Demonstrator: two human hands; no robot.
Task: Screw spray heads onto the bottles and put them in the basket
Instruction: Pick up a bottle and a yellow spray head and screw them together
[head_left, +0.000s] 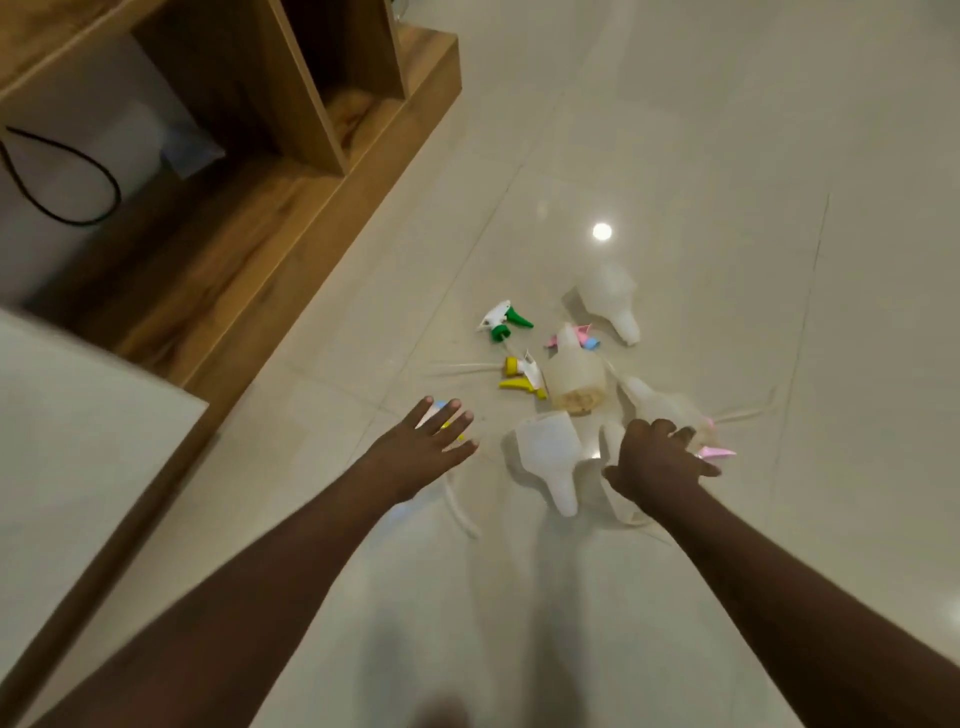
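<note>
Bottles (550, 457) lie blurred; right hand (657, 460) hides one bottle's body.

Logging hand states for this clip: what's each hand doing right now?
Left hand: open, fingers spread over a spray head.
Right hand: fingers curled over a bottle; grip cannot be told.

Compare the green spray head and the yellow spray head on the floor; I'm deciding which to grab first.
The green spray head lies alone on open floor, farther from the hands; the yellow spray head lies nearer, right beside a translucent bottle. The yellow one's dip tube stretches out plainly to the left; the green one's is hard to make out. Both have white bodies and lie unattached.
</note>
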